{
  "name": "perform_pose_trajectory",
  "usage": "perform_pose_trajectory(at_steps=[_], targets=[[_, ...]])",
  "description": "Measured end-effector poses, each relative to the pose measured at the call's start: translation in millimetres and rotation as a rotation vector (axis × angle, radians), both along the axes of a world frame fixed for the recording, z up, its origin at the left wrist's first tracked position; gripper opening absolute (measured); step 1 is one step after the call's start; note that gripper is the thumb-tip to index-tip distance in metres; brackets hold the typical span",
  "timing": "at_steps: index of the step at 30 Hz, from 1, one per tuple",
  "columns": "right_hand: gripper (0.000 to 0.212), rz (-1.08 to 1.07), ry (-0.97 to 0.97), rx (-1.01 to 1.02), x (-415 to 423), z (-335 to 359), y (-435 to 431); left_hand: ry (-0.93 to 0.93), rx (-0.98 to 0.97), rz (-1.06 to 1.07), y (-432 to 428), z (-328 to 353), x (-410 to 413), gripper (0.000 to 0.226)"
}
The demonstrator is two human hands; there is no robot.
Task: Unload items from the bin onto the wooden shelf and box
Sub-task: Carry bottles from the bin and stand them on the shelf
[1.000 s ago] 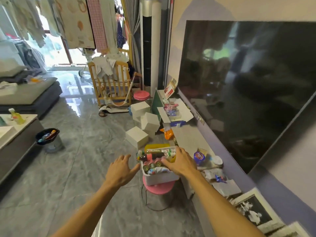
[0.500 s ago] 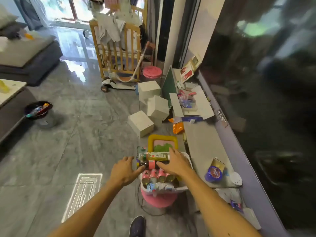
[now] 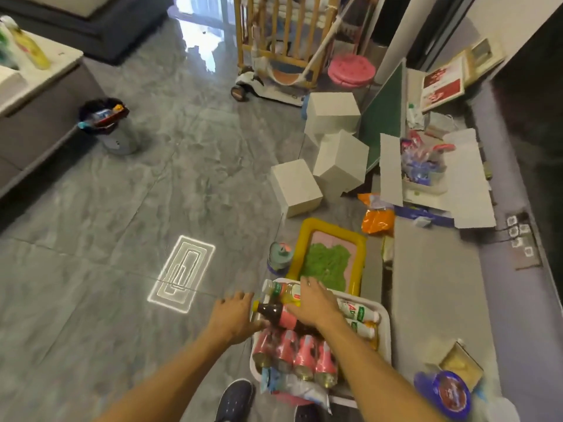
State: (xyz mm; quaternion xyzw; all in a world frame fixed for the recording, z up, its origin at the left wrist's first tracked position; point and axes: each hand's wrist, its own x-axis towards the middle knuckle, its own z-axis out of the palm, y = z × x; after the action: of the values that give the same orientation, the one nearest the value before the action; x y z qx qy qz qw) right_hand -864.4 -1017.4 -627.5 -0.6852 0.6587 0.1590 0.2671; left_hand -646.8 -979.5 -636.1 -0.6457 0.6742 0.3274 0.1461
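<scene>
1. Two bare forearms reach forward over the bin, which stands just left of the shelf. A dark shoe shows at the bin's near-left corner.
2. The left hand sits at the bin's left rim, fingers bent, by the cap of the dark bottle. Whether it grips anything I cannot tell.
3. The right hand lies palm down at the bin's far end. Its fingers are fairly straight and spread, resting on the dark bottle and a yellow bottle without closing round either.
4. The bin is white plastic with rounded corners and is packed. Pink-labelled jars fill its near end, and white bottles lie on its right.
5. Just beyond the bin lies a yellow-rimmed tray; farther off are plain white cubes.
6. A flat grey stretch of shelf runs from beside the bin to the open white box far beyond. Left of the bin, glossy grey floor spreads wide.
</scene>
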Motion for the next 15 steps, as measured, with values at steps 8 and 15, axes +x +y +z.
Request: perform_pose_trajectory(at_steps=[8, 15], targets=[[0.060, 0.195, -0.037, -0.001, 22, -113, -33, 0.080, 0.060, 0.076, -17, -84, -20, 0.080], [0.047, 0.291, 0.049, 0.038, 22, -125, -42, 0.130, 0.011, 0.125, -7, -97, -25, 0.036]])
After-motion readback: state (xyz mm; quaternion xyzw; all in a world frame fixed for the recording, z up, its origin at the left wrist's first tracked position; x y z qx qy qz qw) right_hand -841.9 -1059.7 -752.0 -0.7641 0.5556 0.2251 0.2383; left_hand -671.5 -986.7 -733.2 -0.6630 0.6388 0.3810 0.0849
